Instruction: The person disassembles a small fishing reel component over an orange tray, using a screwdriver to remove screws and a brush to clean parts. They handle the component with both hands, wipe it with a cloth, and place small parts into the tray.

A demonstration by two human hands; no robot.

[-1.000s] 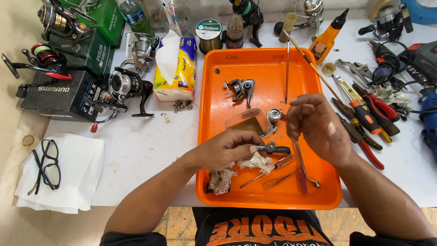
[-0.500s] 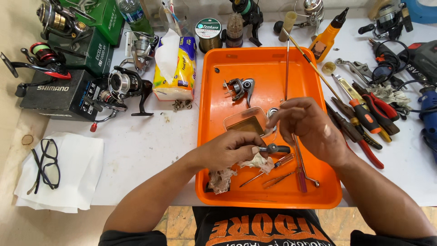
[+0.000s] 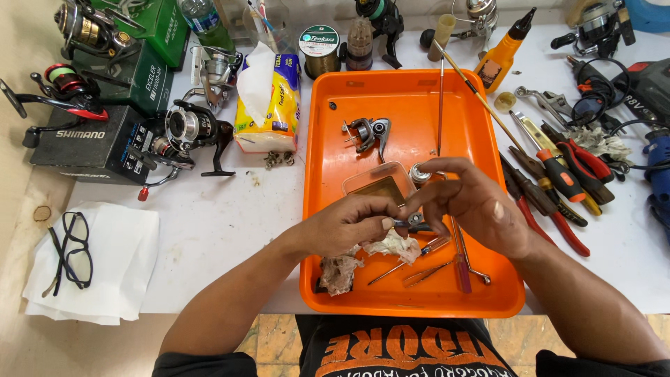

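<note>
Both hands meet over the orange tray [image 3: 335, 139]: left hand [image 3: 345, 225] and right hand [image 3: 474, 206] pinch a small metal reel part [image 3: 413, 223] between their fingertips. Judging by the detached rotor piece [image 3: 366, 131], soiled rags [image 3: 391, 246] and loose tools in the tray, the reel seems partly stripped, with reassembly still to come.

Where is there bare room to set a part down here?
Bare tabletop lies between the white cloth, tissue pack and orange tray. The tray's top centre is bare. Crowded: the tools at right, the reels at left.

Left hand [image 3: 345, 225] and right hand [image 3: 474, 206] meet, fingers pinched.
</note>
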